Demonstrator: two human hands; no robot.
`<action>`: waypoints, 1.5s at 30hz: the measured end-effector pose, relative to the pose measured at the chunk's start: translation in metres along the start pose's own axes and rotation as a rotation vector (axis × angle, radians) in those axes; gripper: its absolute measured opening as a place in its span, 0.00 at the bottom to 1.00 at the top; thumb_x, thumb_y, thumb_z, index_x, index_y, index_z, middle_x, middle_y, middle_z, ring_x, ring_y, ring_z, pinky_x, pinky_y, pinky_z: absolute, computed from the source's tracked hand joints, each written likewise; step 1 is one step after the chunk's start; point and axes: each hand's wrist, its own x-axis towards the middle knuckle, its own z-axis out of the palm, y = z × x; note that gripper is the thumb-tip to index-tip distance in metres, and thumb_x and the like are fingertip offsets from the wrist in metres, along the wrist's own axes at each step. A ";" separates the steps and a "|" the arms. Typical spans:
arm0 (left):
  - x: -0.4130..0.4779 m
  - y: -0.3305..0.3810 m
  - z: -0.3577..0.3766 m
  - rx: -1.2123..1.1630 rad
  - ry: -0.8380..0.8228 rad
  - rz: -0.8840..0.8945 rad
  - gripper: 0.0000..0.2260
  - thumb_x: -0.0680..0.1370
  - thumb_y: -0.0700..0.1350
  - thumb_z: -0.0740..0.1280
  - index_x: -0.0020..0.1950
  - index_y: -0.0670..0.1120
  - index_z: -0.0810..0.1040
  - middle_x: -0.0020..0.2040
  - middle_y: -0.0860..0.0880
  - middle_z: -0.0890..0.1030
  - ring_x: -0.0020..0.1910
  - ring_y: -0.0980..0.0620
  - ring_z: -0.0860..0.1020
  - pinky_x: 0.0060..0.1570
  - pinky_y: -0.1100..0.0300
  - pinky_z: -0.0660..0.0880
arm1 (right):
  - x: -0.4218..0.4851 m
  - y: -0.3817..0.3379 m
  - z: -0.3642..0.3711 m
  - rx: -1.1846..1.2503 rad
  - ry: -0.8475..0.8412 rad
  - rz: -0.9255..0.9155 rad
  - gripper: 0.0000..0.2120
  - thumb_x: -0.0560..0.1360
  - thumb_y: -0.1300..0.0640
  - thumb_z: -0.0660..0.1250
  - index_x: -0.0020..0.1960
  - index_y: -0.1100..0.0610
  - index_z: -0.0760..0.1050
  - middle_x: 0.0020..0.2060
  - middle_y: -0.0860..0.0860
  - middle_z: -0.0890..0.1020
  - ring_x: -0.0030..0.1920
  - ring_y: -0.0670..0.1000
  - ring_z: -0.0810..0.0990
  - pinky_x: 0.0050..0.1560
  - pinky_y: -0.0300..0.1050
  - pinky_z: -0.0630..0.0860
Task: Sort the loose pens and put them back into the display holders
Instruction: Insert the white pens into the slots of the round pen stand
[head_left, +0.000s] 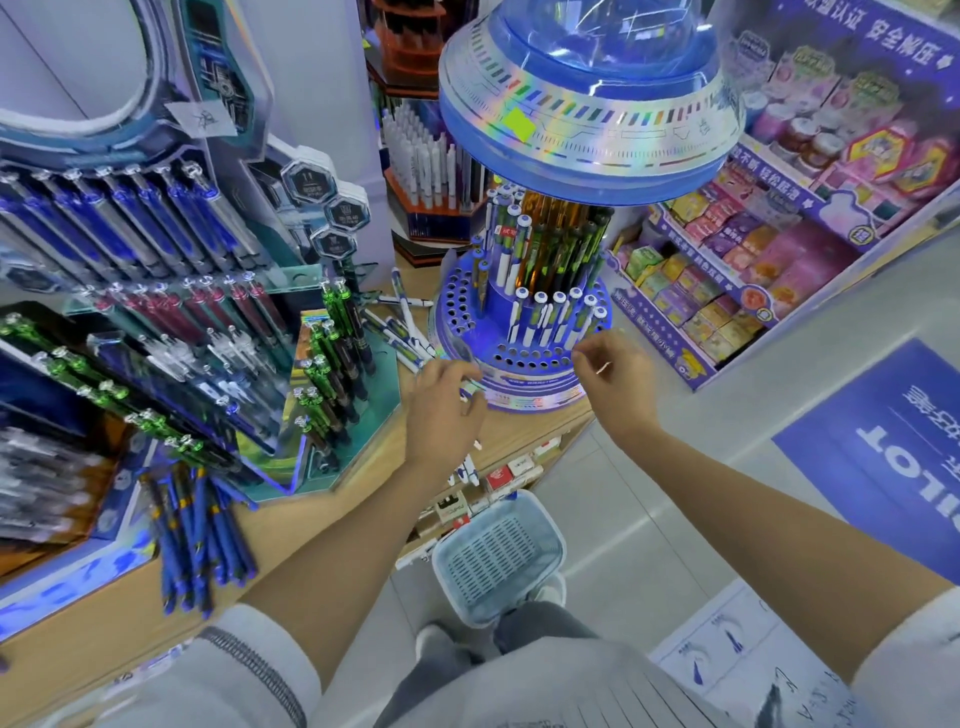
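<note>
Fingers (449, 370) of our left hand (441, 402) curl round a small bunch of white and blue pens (470, 388). We hold the bunch low, just beside the round blue holder (462, 312), so each pen is close to where it goes.

Our right hand (618, 376) is up at the front of the holder. Its fingertips (584, 355) are bent in and close together, right by the empty holes (524, 357). We cannot tell if they pinch anything.

A row of standing pens (550, 317) of the same kind fills the holes just above. We think the next pen should go beside them, so that like stays with like.

More loose pens (402, 312) lie on the wooden counter (332, 514), to the left of the holder. A heap of dark blue pens (202, 540) lies well apart, near us. They look like a different kind, so we think they belong in another holder.
</note>
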 end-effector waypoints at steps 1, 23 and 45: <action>-0.006 -0.005 0.000 -0.020 0.020 -0.072 0.06 0.76 0.43 0.67 0.53 0.49 0.76 0.50 0.52 0.73 0.51 0.48 0.76 0.52 0.55 0.72 | -0.005 -0.004 0.005 0.027 -0.069 -0.003 0.01 0.77 0.58 0.67 0.47 0.54 0.77 0.38 0.48 0.79 0.36 0.41 0.75 0.37 0.31 0.70; -0.009 -0.056 0.028 -0.057 -0.106 -0.638 0.14 0.68 0.46 0.75 0.52 0.47 0.82 0.47 0.47 0.83 0.46 0.47 0.81 0.44 0.56 0.77 | -0.015 -0.015 0.128 0.047 -0.728 0.268 0.04 0.73 0.59 0.70 0.45 0.59 0.83 0.39 0.59 0.84 0.43 0.61 0.82 0.50 0.60 0.79; -0.024 -0.059 0.009 0.180 -0.132 -0.599 0.13 0.72 0.48 0.69 0.46 0.40 0.72 0.41 0.44 0.76 0.41 0.44 0.75 0.37 0.57 0.67 | -0.005 -0.027 0.126 -0.353 -0.723 0.065 0.14 0.69 0.57 0.71 0.30 0.56 0.69 0.27 0.49 0.71 0.30 0.48 0.71 0.27 0.38 0.64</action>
